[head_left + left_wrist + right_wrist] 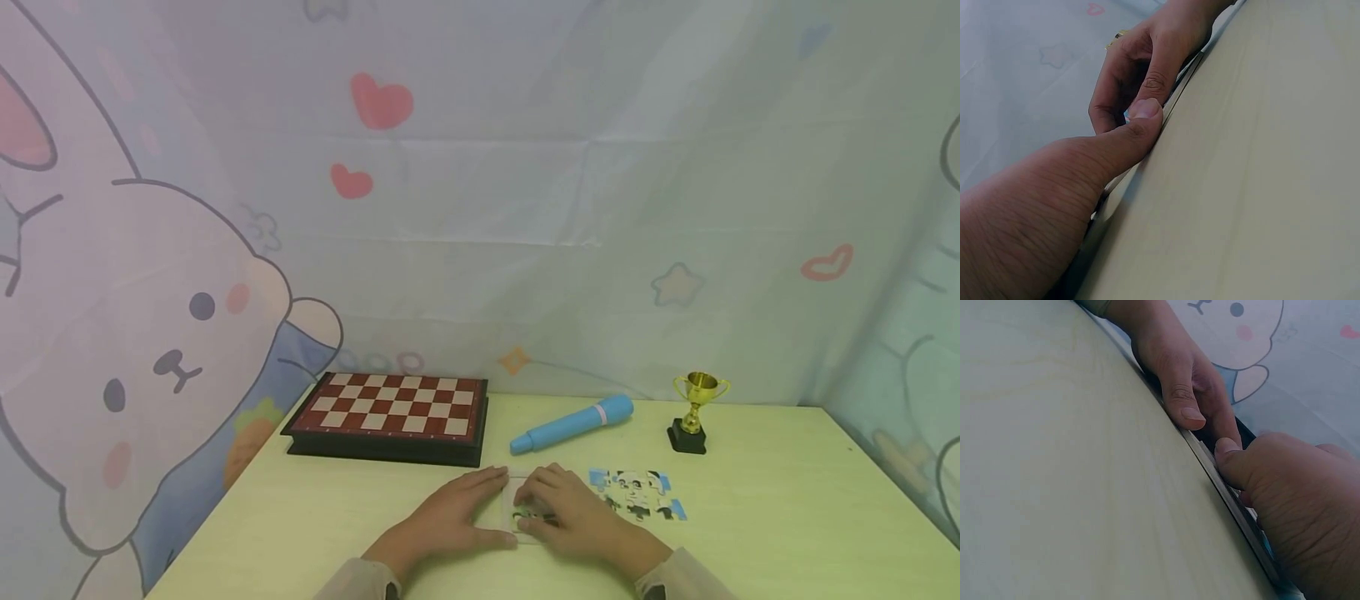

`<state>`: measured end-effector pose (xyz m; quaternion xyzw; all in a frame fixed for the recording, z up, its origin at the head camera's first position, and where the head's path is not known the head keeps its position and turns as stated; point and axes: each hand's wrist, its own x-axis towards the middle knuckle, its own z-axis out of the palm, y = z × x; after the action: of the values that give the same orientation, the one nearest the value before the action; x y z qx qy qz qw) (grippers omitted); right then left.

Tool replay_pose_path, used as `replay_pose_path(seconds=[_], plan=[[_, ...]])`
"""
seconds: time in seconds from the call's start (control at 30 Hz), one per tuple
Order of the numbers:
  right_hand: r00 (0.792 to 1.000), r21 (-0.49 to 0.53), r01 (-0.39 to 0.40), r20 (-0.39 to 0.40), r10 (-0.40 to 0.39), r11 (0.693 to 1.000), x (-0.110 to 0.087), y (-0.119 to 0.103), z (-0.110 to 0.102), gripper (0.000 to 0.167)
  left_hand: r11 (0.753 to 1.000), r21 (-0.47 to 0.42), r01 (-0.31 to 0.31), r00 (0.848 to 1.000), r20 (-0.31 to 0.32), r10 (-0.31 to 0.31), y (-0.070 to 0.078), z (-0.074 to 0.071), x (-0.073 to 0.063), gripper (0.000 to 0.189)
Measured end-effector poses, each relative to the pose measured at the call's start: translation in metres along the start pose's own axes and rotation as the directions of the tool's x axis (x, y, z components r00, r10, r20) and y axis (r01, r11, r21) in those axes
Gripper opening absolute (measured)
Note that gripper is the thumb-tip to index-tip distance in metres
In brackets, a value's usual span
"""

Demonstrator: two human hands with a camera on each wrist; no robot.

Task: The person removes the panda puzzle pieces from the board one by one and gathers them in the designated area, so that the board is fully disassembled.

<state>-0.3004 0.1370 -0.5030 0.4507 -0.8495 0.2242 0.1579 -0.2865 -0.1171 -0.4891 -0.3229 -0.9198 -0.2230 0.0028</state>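
Observation:
A pale, flat puzzle tray (pixel 510 546) lies on the table in front of the person, partly covered by both hands. At its left side rests the left hand (pixel 457 510), fingers stretched toward the far corner and thumb along the near edge. Over the tray the right hand (pixel 573 517) is bent, its curled fingers and thumb around a puzzle piece (pixel 534 515) with green and black print. The exact contact is mostly covered. Both wrist views show the left hand (pixel 1079 181) and right hand (pixel 1304 494) with thumbs close together by the tray's edge (pixel 1235 509).
Loose panda puzzle pieces (pixel 637 492) lie just right of the right hand. Behind the hands are a red-and-white chessboard box (pixel 397 408) and a blue toy microphone (pixel 573 427). A gold trophy cup (pixel 693 417) on a black base stands farther right. A printed cloth (pixel 480 275) hangs behind the table.

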Motion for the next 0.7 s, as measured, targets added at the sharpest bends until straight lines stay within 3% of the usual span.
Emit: replay_pose_path(seconds=[0.37,0.7], plan=[[0.999,0.033,-0.032,0.02,0.032,0.999,-0.0002,-0.0002,-0.0008,0.024,1.0,-0.003,0.006,1.0,-0.003,-0.006,-0.0027,0.002,0.0006,0.091],[0.999,0.21,-0.038,0.017,0.036,0.977,-0.0014,0.0009,-0.0023,0.032,1.0,-0.016,0.018,1.0,0.007,-0.017,-0.0023,0.0017,0.0008,0.092]])
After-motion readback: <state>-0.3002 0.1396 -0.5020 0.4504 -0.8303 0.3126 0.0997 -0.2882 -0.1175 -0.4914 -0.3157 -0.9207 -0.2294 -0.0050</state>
